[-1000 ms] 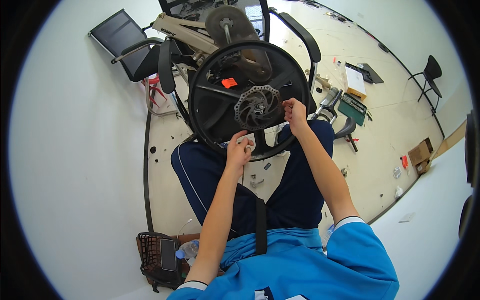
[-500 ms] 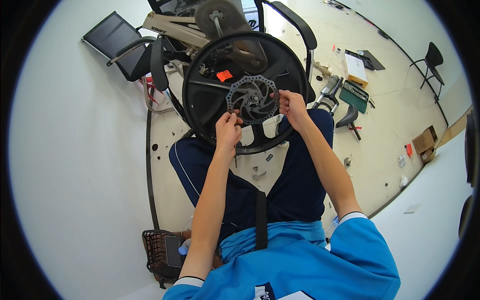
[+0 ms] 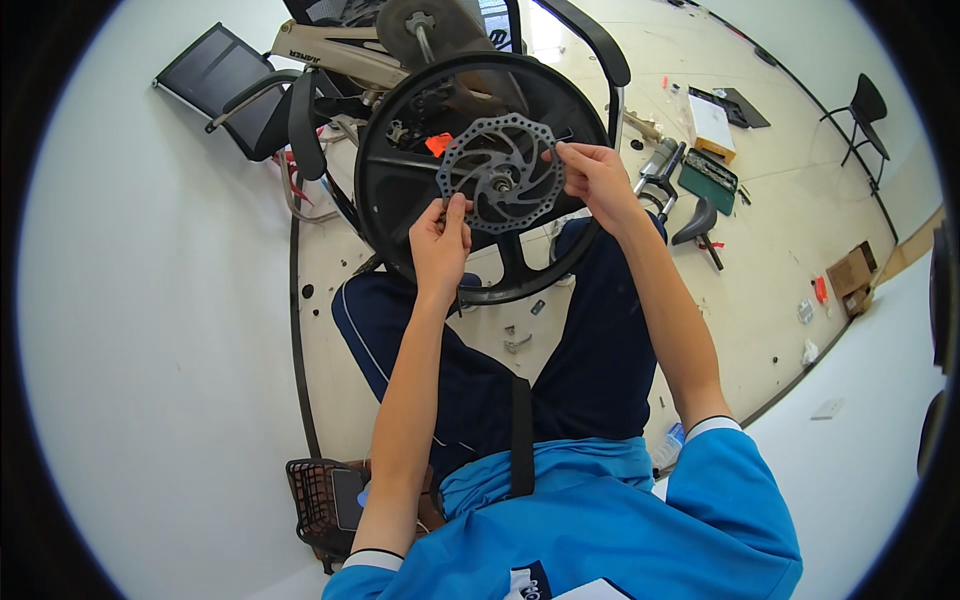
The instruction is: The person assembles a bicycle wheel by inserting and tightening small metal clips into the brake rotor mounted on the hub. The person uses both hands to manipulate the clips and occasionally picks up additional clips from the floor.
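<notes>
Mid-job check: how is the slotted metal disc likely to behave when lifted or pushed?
The slotted metal disc is probably stiff, as it looks flat between the left grip and the right grip. It is likely light for its width, given the many openings cut through it. Being round, it could roll if stood on its edge.

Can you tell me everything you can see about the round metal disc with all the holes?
The disc is grey and looks like metal. It is flat and round, with a wavy outer edge, small holes around its ring, and curved spokes running in to an open middle. The left hand pinches its lower-left edge, and the right hand pinches its upper-right edge. It is held over the black wheel, whose centre shows through the hole. I can't tell if they touch.
</notes>
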Available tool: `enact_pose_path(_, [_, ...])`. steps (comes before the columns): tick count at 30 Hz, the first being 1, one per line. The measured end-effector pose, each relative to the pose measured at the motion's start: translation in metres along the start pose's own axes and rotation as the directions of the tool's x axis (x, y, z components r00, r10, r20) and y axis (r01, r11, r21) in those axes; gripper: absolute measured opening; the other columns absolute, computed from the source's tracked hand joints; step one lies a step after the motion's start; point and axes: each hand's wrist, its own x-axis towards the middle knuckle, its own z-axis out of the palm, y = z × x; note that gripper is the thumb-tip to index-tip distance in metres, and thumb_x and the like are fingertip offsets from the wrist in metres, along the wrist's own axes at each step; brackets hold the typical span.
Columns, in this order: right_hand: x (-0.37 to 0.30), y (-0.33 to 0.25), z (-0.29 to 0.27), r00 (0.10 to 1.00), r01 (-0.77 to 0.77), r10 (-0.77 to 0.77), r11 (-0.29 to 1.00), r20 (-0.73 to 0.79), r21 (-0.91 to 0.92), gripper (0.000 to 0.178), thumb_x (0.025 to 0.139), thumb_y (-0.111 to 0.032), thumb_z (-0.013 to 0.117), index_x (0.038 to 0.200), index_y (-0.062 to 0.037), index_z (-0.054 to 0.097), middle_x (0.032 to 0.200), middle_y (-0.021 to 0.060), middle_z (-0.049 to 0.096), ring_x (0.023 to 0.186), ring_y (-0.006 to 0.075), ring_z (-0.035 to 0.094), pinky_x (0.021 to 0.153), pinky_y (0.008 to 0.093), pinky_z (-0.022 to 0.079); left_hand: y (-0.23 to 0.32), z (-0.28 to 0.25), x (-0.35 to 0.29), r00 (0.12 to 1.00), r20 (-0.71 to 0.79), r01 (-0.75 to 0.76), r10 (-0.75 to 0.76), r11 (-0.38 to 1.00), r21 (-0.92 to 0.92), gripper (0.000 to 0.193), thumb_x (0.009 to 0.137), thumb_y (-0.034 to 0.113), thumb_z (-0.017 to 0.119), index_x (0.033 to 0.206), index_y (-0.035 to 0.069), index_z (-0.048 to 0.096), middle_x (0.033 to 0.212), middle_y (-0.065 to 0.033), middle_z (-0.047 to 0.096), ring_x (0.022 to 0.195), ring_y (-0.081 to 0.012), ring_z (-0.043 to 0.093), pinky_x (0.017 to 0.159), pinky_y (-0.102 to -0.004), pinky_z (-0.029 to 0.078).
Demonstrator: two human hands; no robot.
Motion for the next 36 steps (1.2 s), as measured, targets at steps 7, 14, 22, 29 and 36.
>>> enact_pose_path(7, [-0.024, -0.048, 0.046, 0.975, 0.014, 0.084, 0.901, -0.205, 0.433, 0.029, 0.103, -0.021, 0.055, 0.107, 0.0051, 0.067, 0.069, -0.0032, 0.047, 0.06, 0.0075, 0.044, 0.059, 0.023, 0.04, 0.049, 0.007, -0.007, 0.666, 0.106, -0.718, 0.739, 0.595, 0.36, 0.019, 0.101, 0.006, 0.059, 0.117, -0.001, 0.067, 0.092, -0.0054, 0.073, 0.059, -0.0003, 0.048, 0.053, -0.018, 0.035])
enact_pose_path(14, [0.011, 0.011, 0.007, 0.966, 0.253, -0.248, 0.965, -0.078, 0.073, 0.031, 0.099, -0.009, 0.059, 0.127, -0.0002, 0.047, 0.072, -0.0001, 0.055, 0.061, 0.0077, 0.052, 0.058, 0.0233, 0.046, 0.033, -0.016, 0.006, 0.829, 0.393, -0.529, 0.398, 0.787, 0.318, 0.061, 0.083, -0.004, 0.074, 0.141, 0.003, 0.057, 0.112, -0.0008, 0.071, 0.064, -0.0009, 0.038, 0.057, -0.0167, 0.035])
enact_pose_path(22, [0.02, 0.055, 0.001, 0.891, 0.384, -0.453, 0.783, -0.026, -0.49, 0.027, 0.101, -0.011, 0.057, 0.123, -0.0004, 0.045, 0.068, 0.0051, 0.06, 0.059, 0.0078, 0.05, 0.056, 0.0258, 0.039, -0.024, -0.038, 0.023, 0.85, 0.459, -0.296, 0.256, 0.955, 0.015, 0.07, 0.083, 0.002, 0.068, 0.149, -0.002, 0.045, 0.121, -0.005, 0.062, 0.088, -0.0075, 0.051, 0.073, -0.0163, 0.041])
enact_pose_path(29, [0.007, 0.066, 0.009, 0.859, 0.356, -0.511, 0.627, -0.021, -0.693, 0.023, 0.102, -0.012, 0.053, 0.119, 0.0, 0.043, 0.067, 0.0168, 0.06, 0.054, 0.028, 0.058, 0.057, 0.0364, 0.044, -0.037, -0.008, 0.018, 0.915, 0.152, -0.394, 0.375, 0.91, 0.126, 0.064, 0.094, 0.002, 0.063, 0.154, 0.005, 0.04, 0.111, -0.0019, 0.069, 0.07, -0.0022, 0.048, 0.06, -0.0187, 0.039])
enact_pose_path(36, [0.014, 0.083, -0.001, 0.9, 0.244, -0.421, 0.697, -0.11, -0.674, 0.024, 0.1, -0.016, 0.056, 0.114, 0.0006, 0.046, 0.076, 0.021, 0.064, 0.071, 0.0347, 0.066, 0.064, 0.0414, 0.048, -0.028, 0.007, 0.001, 0.918, 0.021, -0.386, 0.396, 0.88, 0.275, 0.053, 0.095, -0.004, 0.057, 0.146, 0.003, 0.045, 0.103, -0.0139, 0.074, 0.086, -0.014, 0.073, 0.074, -0.0259, 0.055])
